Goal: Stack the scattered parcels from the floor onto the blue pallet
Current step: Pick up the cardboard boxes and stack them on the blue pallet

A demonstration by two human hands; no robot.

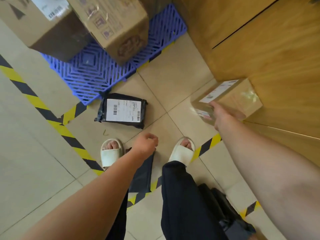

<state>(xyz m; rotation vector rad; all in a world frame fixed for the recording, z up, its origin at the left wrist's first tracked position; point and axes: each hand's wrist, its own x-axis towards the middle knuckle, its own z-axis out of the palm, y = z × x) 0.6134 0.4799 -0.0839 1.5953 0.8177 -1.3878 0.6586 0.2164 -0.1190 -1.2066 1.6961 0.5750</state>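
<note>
**Grabbing the little box by the cabinet: grip tips**

The step in hand looks like picking up the small cardboard box [242, 99], which sits on the floor [173, 75] right up against the wooden cabinet [277, 49], well apart from the blue pallet [90, 75]. The right hand [223, 116] is on its near corner. The fingers [239, 116] are spread wide and fairly straight, touching the box. They're not clamped round it as far as the blur lets me tell.

My two cents: wrap the fingers properly over opposite faces before lifting. The tape looks glossy, so I'd guess it's slippery. Then set it flat on bare pallet beside the two big cartons [110, 23] already there.

The left hand [146, 144] has its fingers curled. There's a dark grey bag [142, 172] right under it. Honestly I can't tell whether the hand is pinching it or it's just lying on the floor.

The black mailer [123, 110] lies just beside the pallet's corner, so it's an easy next grab.
</note>
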